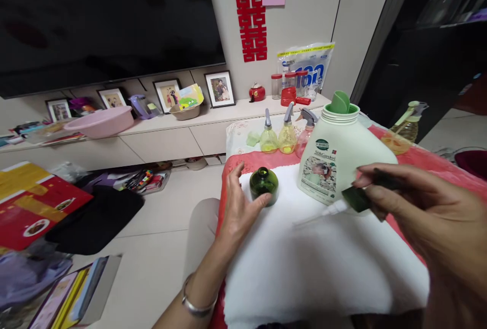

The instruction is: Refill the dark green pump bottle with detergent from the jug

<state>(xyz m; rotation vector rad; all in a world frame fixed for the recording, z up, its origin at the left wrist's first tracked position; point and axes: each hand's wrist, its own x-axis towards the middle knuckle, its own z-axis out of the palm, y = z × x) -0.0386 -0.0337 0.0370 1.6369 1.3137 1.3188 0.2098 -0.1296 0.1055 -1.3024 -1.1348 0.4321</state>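
My left hand (241,207) is beside a small round dark green bottle (264,182) with an uncapped neck. Its thumb overlaps the bottle's front, and the other fingers stand apart from the glass on the left. In my right hand (418,202) is a dark green spray pump head (356,199), pinched between thumb and fingers. A white part and a thin clear tube extend from it down to the left over a white towel (304,268). Behind the pump stands a large pale green jug (335,151) with a green insert in its mouth.
Several spray bottles (287,139) with grey triggers stand behind the towel on the red cloth (247,159). Another spray bottle (405,129) with yellowish liquid is at the right. A low cabinet (160,141) along the wall carries framed photos and a pink basin (101,121).
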